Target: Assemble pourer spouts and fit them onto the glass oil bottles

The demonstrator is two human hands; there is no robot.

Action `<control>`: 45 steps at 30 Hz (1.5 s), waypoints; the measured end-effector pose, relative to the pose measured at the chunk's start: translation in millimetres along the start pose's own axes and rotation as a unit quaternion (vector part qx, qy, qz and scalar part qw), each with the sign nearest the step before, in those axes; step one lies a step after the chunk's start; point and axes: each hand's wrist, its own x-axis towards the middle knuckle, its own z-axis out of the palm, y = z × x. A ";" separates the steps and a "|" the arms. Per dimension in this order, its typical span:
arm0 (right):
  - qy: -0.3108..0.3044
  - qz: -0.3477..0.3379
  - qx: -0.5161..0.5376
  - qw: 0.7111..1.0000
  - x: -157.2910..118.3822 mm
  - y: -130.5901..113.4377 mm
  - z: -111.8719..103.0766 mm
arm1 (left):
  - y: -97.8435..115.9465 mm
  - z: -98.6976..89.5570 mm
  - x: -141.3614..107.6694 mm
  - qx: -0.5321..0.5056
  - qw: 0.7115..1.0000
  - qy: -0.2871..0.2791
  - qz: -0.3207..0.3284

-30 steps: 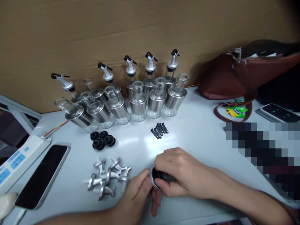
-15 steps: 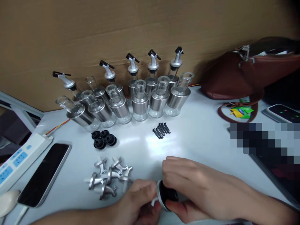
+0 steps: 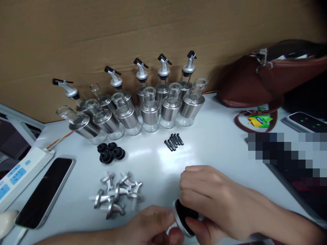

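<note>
Near the front edge, my two hands share a silver pour spout (image 3: 178, 222) with a black rubber stopper (image 3: 188, 213) seated against its disc. My left hand (image 3: 155, 223) pinches the spout side, its fingertips partly hidden. Wrapped over the stopper is my right hand (image 3: 206, 200), thumb below and fingers on top. To the left of my hands lie several loose silver pour spouts (image 3: 122, 192). Behind those sit several black rubber stoppers (image 3: 111, 153) in a cluster. A small bunch of black levers (image 3: 174, 141) rests beyond my right hand.
Glass bottles with steel sleeves (image 3: 150, 114) stand in rows at the back, several topped with pourers (image 3: 163, 68). A phone (image 3: 47, 192) and power strip (image 3: 21, 173) lie left. On the right are a brown bag (image 3: 240, 81), a green-yellow packet (image 3: 260, 120) and a dark pixelated device (image 3: 288, 183).
The spout and stopper have shifted slightly right and down, together with both hands. The view has turned slightly, so the table items appear a little further left.
</note>
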 end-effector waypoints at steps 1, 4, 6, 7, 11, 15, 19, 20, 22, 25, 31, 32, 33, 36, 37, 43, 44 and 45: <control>0.005 0.002 -0.001 1.000 -0.7 0.8 0.2 | 3.2 2.9 -1.5 0.026 1.000 0.003 0.008; 0.018 0.001 0.007 1.000 -1.5 2.4 0.5 | 9.7 9.3 -4.3 0.072 0.997 0.014 0.024; 0.025 0.002 0.007 1.000 -0.8 3.2 -0.1 | 10.8 11.5 -5.1 0.097 0.993 0.034 0.054; 0.027 0.004 0.007 1.000 -0.2 3.5 -0.7 | 10.7 12.0 -5.4 0.115 0.990 0.041 0.069; 0.031 0.010 -0.002 0.999 1.1 3.9 -2.9 | 9.7 10.7 -7.5 0.246 0.959 0.067 0.127; 0.039 0.006 -0.016 0.999 0.6 3.7 -0.8 | 13.3 5.8 -10.5 0.497 0.809 0.165 0.266; 0.047 0.012 0.010 0.999 -1.7 9.7 -2.7 | 21.8 2.6 -17.0 0.715 0.541 0.228 0.379; 0.058 0.023 0.026 0.998 -3.2 13.0 -5.8 | 24.3 2.3 -19.8 0.744 0.481 0.233 0.400; 0.115 0.073 0.066 0.988 -7.5 20.5 -14.6 | 30.4 1.6 -27.5 0.773 0.408 0.248 0.417; 0.250 0.160 0.105 0.949 -13.1 28.6 -26.8 | 44.6 -1.1 -44.2 0.820 0.361 0.266 0.356; 0.198 0.150 0.102 0.963 -10.4 26.9 -17.8 | 72.2 -25.9 -90.0 0.844 0.260 0.409 0.230; 0.198 0.152 0.100 0.963 -10.2 27.3 -14.7 | 73.3 -30.6 -96.9 0.839 0.266 0.424 0.211; 0.200 0.157 0.097 0.962 -10.3 28.5 -12.0 | 73.3 -34.3 -102.5 0.837 0.277 0.428 0.201; 0.206 0.184 0.091 0.957 -11.3 34.6 -6.2 | 65.2 -36.1 -108.2 0.845 0.336 0.367 0.195; 0.206 0.190 0.086 0.956 -10.9 36.6 -4.6 | 59.8 -33.8 -106.0 0.852 0.356 0.331 0.194; 0.117 0.133 0.012 0.984 8.7 35.4 8.3 | 18.7 -17.9 -78.1 0.887 0.354 0.225 0.195; 0.093 0.112 0.009 0.989 14.5 33.5 11.0 | 14.9 -17.1 -76.9 0.891 0.345 0.227 0.190; 0.073 0.090 0.009 0.993 20.7 31.7 13.7 | 12.7 -16.5 -77.3 0.894 0.336 0.230 0.188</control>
